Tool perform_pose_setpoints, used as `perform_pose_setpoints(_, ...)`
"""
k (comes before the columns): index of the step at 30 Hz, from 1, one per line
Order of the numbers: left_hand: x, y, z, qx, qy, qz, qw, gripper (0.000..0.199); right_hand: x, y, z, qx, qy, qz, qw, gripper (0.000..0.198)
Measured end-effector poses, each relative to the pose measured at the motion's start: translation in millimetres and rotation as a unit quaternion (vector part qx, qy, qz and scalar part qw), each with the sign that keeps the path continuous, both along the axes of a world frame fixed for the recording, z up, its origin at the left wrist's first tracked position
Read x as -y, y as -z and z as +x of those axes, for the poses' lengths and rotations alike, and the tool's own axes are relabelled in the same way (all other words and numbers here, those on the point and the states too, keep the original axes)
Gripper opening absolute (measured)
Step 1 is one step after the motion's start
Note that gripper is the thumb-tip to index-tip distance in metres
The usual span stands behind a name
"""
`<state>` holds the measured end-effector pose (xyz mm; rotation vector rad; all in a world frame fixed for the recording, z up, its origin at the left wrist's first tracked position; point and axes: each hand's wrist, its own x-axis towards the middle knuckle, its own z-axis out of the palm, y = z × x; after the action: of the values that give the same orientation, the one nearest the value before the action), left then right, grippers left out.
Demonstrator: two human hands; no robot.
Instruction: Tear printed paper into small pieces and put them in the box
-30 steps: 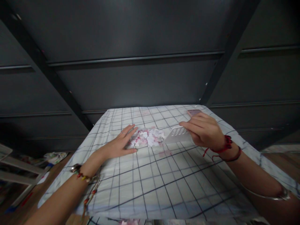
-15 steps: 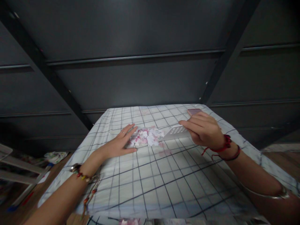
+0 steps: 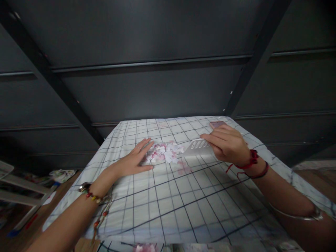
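Note:
A pile of torn paper scraps (image 3: pixel 165 153), white with pink patches, lies on the checked cloth (image 3: pixel 168 203). At the pile's left edge rests my left hand (image 3: pixel 133 161), fingers spread, thumb apart, holding nothing. Closed around a thin white slotted plastic piece (image 3: pixel 196 148) is my right hand (image 3: pixel 228 144), to the right of the scraps. The piece is tilted, its lower left edge close to the pile; whether it touches the cloth I cannot tell. Just behind my right hand shows a pinkish flat rectangle (image 3: pixel 216 124), partly hidden by the fingers.
A dark panelled wall (image 3: pixel 157 91) rises behind the cloth-covered table. On the left, a pale metal frame (image 3: pixel 23 196) stands on the wooden floor near a crumpled cloth (image 3: pixel 62 175). Pink and grey items (image 3: pixel 145 248) show at the bottom edge.
The white slotted piece has tilted and lifted slightly, and its slots show more clearly. My left hand and the pile stay about where they were.

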<state>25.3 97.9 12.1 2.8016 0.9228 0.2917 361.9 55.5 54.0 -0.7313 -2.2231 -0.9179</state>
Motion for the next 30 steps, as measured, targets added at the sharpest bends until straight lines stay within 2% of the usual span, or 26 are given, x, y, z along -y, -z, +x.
perform_pose_setpoints(6, 0.5, 0.0, 0.6, 0.006, 0.000, -0.005, 1.000, 0.079, 0.7, -1.0, -0.5, -0.005, 0.016, 0.015, 1.000, 0.024)
perform_pose_setpoints(14, -0.9, 0.5, 0.9, 0.002, -0.001, -0.006, 1.000, 0.079, -1.9, -0.8, -3.7, 0.036, 0.034, 0.043, 0.998, 0.025)
perform_pose_setpoints(30, 0.2, -0.1, 0.2, 0.010, 0.000, -0.003, 1.000, 0.078, 1.4, -1.8, -0.3, 0.005, -0.009, 0.000, 1.000, 0.025)
